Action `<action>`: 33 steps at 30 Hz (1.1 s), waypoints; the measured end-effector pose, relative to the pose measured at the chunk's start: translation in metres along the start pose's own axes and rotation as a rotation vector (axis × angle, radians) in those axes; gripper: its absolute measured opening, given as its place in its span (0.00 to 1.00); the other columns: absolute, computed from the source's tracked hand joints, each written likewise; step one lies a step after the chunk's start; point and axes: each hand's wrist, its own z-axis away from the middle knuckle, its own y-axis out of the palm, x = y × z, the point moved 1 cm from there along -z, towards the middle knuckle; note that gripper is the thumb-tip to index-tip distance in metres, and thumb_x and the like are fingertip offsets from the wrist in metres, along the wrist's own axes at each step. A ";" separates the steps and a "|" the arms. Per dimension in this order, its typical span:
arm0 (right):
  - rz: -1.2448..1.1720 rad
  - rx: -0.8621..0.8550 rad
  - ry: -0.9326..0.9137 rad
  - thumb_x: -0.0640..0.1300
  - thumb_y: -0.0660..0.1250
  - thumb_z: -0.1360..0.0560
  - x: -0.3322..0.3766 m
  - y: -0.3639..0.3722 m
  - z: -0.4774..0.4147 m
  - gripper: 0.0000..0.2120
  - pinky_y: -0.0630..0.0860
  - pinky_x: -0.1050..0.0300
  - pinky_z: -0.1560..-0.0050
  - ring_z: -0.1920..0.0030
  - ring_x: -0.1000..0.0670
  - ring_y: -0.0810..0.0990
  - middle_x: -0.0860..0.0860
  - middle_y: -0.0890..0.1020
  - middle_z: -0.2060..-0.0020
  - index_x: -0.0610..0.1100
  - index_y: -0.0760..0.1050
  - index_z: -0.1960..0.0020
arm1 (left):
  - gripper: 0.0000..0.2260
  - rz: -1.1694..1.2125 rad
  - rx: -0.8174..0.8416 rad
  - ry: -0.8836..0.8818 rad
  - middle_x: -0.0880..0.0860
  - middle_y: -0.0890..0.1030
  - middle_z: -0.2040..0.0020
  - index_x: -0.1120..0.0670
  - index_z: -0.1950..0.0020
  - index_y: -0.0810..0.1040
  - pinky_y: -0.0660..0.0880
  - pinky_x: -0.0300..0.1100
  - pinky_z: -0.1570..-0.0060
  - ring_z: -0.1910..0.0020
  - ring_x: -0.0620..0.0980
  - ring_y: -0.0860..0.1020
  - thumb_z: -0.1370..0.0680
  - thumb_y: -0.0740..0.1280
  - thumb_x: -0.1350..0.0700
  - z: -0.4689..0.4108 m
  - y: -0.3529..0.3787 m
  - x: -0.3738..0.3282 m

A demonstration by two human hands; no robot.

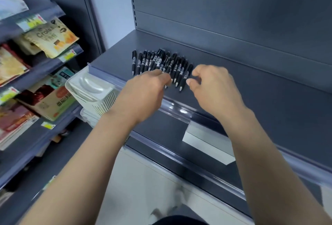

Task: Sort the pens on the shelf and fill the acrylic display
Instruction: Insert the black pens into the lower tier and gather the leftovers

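— What is worn?
— The left grip and right grip are bare, both forearms too, up to the frame edge. A dark garment shows at the bottom, too blurred to name.

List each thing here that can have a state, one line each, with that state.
pens: lying side by side on the shelf, some overlapping.
left hand: fingers curled onto the pens' near ends; grip unclear.
right hand: loosely curled beside the rightmost pen, holding nothing.
white box: lying on the shelf below.
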 end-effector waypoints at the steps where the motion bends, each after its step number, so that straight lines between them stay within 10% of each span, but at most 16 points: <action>1: -0.006 0.005 0.006 0.45 0.62 0.21 0.001 0.004 -0.007 0.12 0.76 0.48 0.49 0.50 0.40 0.77 0.43 0.80 0.51 0.38 0.76 0.45 | 0.12 -0.003 0.013 -0.015 0.54 0.77 0.50 0.56 0.44 0.76 0.75 0.54 0.56 0.52 0.58 0.75 0.23 0.57 0.66 -0.005 0.002 0.006; 17: -0.100 0.125 0.200 0.53 0.64 0.23 0.003 0.080 -0.131 0.24 0.72 0.52 0.49 0.44 0.41 0.76 0.41 0.78 0.44 0.36 0.70 0.36 | 0.12 0.010 0.126 -0.251 0.58 0.75 0.44 0.59 0.41 0.73 0.72 0.50 0.52 0.48 0.60 0.75 0.22 0.62 0.55 -0.102 0.050 0.107; 33: -0.147 0.175 0.866 0.60 0.70 0.30 0.018 0.118 -0.166 0.41 0.67 0.45 0.35 0.31 0.39 0.63 0.39 0.66 0.32 0.37 0.58 0.29 | 0.21 0.128 0.454 -0.308 0.63 0.72 0.39 0.63 0.40 0.69 0.71 0.48 0.54 0.45 0.61 0.75 0.24 0.66 0.49 -0.170 0.090 0.137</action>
